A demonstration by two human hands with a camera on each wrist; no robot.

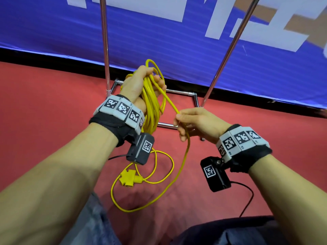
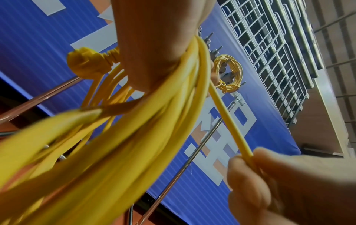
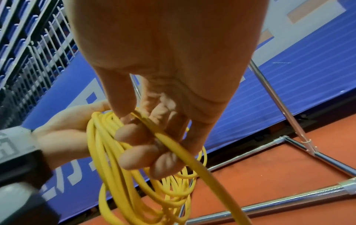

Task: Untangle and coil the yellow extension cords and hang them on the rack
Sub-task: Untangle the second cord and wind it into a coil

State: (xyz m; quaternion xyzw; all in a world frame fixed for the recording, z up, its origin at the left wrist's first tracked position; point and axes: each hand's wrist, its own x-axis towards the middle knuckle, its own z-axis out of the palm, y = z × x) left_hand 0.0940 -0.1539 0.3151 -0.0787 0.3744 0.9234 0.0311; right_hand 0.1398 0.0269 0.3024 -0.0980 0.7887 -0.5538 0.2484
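Observation:
My left hand [image 1: 141, 82] grips a bundle of loops of the yellow extension cord [image 1: 152, 106], held up in front of the rack. A yellow plug [image 2: 86, 62] sticks out beside that hand in the left wrist view. My right hand [image 1: 192, 121] pinches one strand of the cord [image 3: 173, 146] between thumb and fingers, a short way right of the bundle. The loose tail runs down to the floor, where a yellow socket block [image 1: 128, 177] lies. A second coiled yellow cord [image 2: 229, 73] hangs high on the rack.
The chrome rack has two upright poles [image 1: 104, 41] and a floor frame [image 1: 178, 91] on red carpet. A blue banner [image 1: 177, 41] stands behind it. Black camera cables [image 1: 247, 195] trail near my knees.

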